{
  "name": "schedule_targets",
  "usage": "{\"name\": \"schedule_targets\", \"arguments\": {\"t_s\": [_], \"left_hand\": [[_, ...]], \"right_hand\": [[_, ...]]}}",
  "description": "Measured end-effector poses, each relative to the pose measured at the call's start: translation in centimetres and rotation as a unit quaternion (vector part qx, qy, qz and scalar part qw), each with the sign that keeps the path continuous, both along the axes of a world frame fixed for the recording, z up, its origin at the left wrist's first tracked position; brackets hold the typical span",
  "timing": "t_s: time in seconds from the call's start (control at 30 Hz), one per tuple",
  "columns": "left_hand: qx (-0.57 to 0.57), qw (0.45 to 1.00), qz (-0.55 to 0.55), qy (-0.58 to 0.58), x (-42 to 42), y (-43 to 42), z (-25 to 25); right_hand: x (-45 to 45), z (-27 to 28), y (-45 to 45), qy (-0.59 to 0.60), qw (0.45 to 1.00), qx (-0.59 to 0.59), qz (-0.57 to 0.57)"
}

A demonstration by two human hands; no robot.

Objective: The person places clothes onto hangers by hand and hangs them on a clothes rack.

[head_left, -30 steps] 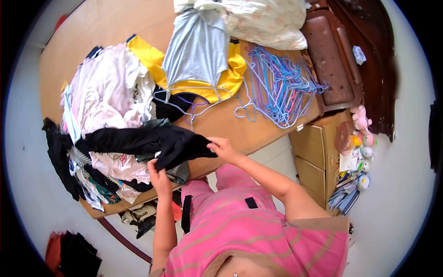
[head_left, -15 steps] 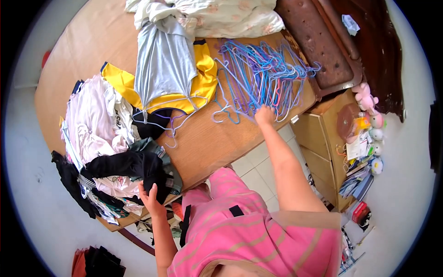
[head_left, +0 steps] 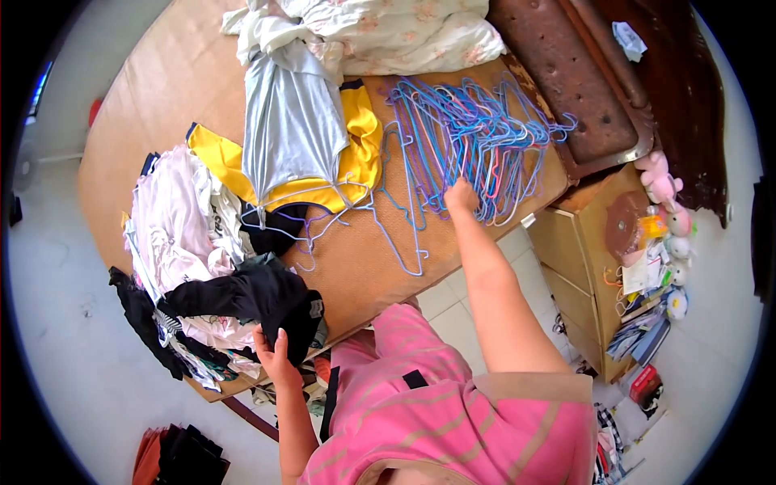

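My left hand (head_left: pixel 276 356) is at the table's front edge against a black garment (head_left: pixel 263 299), its thumb and fingers apart. The garment lies over a heap of white, pink and dark clothes (head_left: pixel 174 222). My right hand (head_left: pixel 461 197) is closed at the near side of a pile of blue, purple and pink hangers (head_left: pixel 477 121); what its fingers hold is too small to make out. Between the heap and the pile, a light grey garment (head_left: pixel 295 121) on a hanger lies over a yellow garment (head_left: pixel 214 158). Loose hangers (head_left: pixel 392 242) lie beside them.
A floral cloth bundle (head_left: pixel 404 32) lies at the far side of the wooden table (head_left: pixel 121 121). A brown cushioned seat (head_left: pixel 578 89) adjoins the table on the right. A drawer cabinet (head_left: pixel 570 299) with plush toys (head_left: pixel 659 178) stands below it. Dark clothes (head_left: pixel 190 457) lie at the lower left.
My right hand has left the black garment and reached right to the hanger pile. My left hand stays by the garment, its fingers now apart. A loose hanger near the pile has shifted towards me.
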State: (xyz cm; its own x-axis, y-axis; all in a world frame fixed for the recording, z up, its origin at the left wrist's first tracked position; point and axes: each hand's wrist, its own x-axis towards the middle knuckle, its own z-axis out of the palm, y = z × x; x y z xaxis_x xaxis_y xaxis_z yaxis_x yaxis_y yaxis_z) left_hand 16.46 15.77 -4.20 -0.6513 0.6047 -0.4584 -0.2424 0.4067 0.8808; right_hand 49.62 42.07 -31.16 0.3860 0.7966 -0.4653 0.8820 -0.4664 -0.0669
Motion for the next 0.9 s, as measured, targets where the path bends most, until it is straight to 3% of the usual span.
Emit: {"name": "schedule_targets", "arguments": {"t_s": [0.03, 0.1, 0.2, 0.3, 0.4, 0.57, 0.63, 0.67, 0.7, 0.77, 0.83, 0.9], "left_hand": [[0.001, 1.000, -0.002, -0.008, 0.0, -0.1, 0.0], [-0.005, 1.000, -0.001, 0.003, 0.1, -0.4, 0.1], [0.006, 1.000, 0.005, 0.030, 0.0, -0.2, -0.2], [0.005, 0.999, 0.027, 0.036, -0.3, 0.4, 0.3], [0.024, 0.994, -0.014, 0.107, -1.7, -0.3, -0.6], [0.047, 0.988, -0.018, 0.147, -4.4, -0.8, 0.1], [0.026, 0.987, -0.010, 0.159, -5.3, -1.0, 1.1], [0.001, 0.964, -0.038, 0.262, -6.3, -1.3, 1.1], [-0.027, 0.930, -0.066, 0.361, -7.3, -1.8, 0.9], [-0.015, 0.923, -0.033, 0.384, -8.3, -2.3, 1.2], [-0.047, 0.923, -0.016, 0.383, -9.5, -2.9, 1.8], [-0.047, 0.923, -0.004, 0.381, -10.7, -3.6, 1.6]], "right_hand": [[0.0, -0.2, 0.2, 0.002, 0.999, -0.037, 0.003], [-0.1, 0.3, -0.4, -0.005, 1.000, 0.022, 0.009], [-0.4, 1.2, -0.7, 0.069, 0.938, 0.331, -0.079], [-0.3, 5.1, -2.0, 0.147, 0.930, 0.320, -0.101], [0.2, 8.6, -5.2, 0.184, 0.872, 0.454, -0.003], [-0.3, 16.7, -12.7, 0.380, 0.807, 0.445, -0.081], [-1.5, 19.6, -14.3, 0.334, 0.794, 0.479, 0.170], [-2.1, 19.8, -14.9, 0.424, 0.780, 0.436, 0.151], [-3.7, 21.2, -15.2, 0.435, 0.774, 0.431, 0.160], [-7.2, 25.5, -14.8, 0.679, 0.694, 0.239, -0.027], [-10.1, 26.8, -14.4, 0.684, 0.688, 0.241, -0.031], [-13.3, 28.2, -14.2, 0.551, 0.814, 0.172, 0.072]]}}
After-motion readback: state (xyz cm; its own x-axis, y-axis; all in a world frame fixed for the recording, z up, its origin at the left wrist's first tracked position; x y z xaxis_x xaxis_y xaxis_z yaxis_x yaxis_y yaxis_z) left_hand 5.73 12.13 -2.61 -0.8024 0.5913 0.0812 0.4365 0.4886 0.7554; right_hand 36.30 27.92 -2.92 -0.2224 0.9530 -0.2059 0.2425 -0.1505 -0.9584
